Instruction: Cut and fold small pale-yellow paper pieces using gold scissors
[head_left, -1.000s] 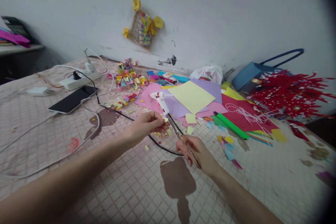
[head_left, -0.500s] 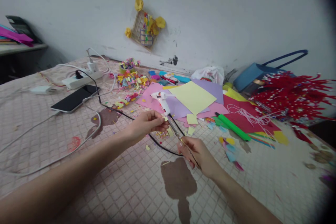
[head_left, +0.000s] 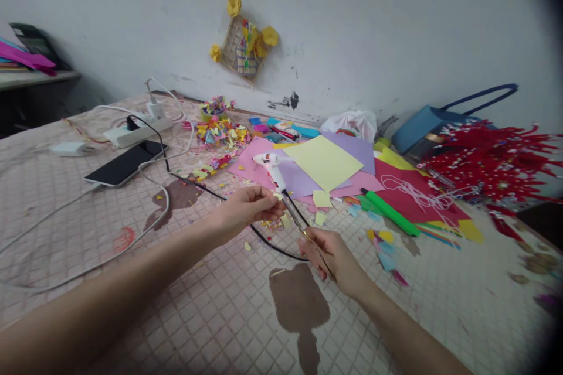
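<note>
My right hand [head_left: 328, 252] is closed round a thin rod-like stick [head_left: 295, 215], dark at its lower end and clear or silvery at its upper end. The stick tilts up and left toward my left hand [head_left: 257, 209], whose thumb and fingers are pinched together near its tip; a small pale yellow piece shows at the fingertips. Just beyond the fingertips a white glue gun [head_left: 272, 171] lies on pink and purple paper, its black cord [head_left: 275, 248] running behind my hands. A pale yellow sheet [head_left: 325, 161] lies right of the glue gun.
At the left are a phone [head_left: 127, 164], a power strip [head_left: 138, 130] and white cables. Paper cutouts [head_left: 224, 133] are heaped at the back. To the right lie a green marker [head_left: 391, 212], white string [head_left: 413, 192], red beaded strands [head_left: 488, 158] and a blue bag [head_left: 417, 126].
</note>
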The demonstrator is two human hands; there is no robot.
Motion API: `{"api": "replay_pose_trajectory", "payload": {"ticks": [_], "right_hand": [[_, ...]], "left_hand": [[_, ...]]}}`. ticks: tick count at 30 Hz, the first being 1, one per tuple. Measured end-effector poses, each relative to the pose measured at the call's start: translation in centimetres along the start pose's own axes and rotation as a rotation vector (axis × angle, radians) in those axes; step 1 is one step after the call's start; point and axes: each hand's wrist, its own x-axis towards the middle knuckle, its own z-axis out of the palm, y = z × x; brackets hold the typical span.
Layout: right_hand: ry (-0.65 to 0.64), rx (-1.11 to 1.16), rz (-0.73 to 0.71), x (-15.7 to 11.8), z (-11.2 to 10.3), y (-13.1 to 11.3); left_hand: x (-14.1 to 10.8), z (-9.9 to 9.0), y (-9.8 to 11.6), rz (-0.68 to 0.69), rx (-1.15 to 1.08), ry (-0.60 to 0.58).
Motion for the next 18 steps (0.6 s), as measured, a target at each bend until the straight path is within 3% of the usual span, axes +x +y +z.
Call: {"api": "replay_pose_trajectory", "payload": {"ticks": [18], "right_hand": [[-0.005, -0.087, -0.024, -0.07, -0.04, 0.09]], "left_hand": [[0.04, 0.06, 0.12, 0.028, -0.005, 0.022]]}}
